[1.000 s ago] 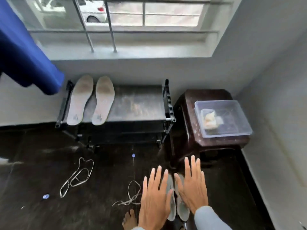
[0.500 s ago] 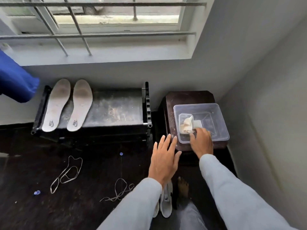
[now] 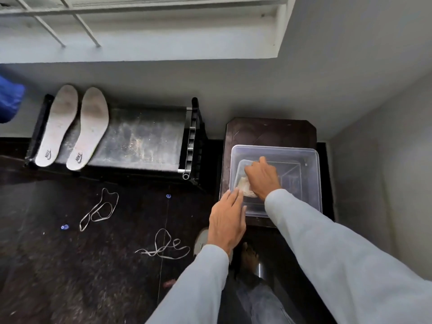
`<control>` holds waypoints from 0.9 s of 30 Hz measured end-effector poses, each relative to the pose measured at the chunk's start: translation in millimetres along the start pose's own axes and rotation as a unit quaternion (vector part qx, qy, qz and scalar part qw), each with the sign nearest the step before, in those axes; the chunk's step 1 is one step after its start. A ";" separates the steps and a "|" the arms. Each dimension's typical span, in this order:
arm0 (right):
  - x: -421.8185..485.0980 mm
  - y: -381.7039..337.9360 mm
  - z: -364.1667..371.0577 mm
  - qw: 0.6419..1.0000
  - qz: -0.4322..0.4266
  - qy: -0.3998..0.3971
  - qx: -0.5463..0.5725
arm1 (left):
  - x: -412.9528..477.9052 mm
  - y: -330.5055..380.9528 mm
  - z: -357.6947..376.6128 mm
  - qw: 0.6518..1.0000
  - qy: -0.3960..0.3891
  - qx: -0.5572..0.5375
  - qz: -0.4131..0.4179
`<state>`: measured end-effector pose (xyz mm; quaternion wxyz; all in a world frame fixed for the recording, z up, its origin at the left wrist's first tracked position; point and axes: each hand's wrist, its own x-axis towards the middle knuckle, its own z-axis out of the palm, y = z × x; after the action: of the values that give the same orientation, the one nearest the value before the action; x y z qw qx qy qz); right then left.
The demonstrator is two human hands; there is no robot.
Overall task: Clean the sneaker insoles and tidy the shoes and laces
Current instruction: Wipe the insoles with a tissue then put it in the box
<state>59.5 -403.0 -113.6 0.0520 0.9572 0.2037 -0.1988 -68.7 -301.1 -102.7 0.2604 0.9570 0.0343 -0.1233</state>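
Note:
Two grey insoles lie side by side on the left end of a black shoe rack. A clear plastic tub stands on a dark brown stool to the right of the rack. My right hand is inside the tub and grips a cream cloth. My left hand rests with straight fingers on the tub's near left rim. Two white laces lie loose on the dark floor. A white sneaker shows partly under my left wrist.
A grey wall runs along the right side, close to the stool. A window with bars sits above the rack. Blue fabric hangs at the far left. My bare foot stands on the floor below the stool.
My right hand has gone deeper into the tub and closed on the cloth. My left hand has moved forward onto the tub's rim. The view has tilted down and closer.

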 end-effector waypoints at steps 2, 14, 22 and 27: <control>-0.4 2.8 6.0 1.000 -0.010 0.009 -0.014 | 7.7 2.2 6.7 0.998 -0.041 0.039 0.004; 1.3 6.7 20.6 0.998 -0.057 0.040 0.006 | 19.4 -1.6 14.6 0.999 -0.028 0.023 0.000; -17.6 15.2 -12.6 0.976 0.014 0.148 0.158 | 13.1 2.3 -5.1 0.964 0.098 -0.226 -0.101; -45.2 -2.4 -41.7 0.876 0.088 0.075 0.467 | 5.7 9.6 -37.1 0.827 0.104 -0.506 -0.222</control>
<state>35.6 -410.0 -57.4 -0.3998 0.8961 0.0057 -0.1929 -53.8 -290.5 -68.5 0.6683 0.6650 0.3306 -0.0430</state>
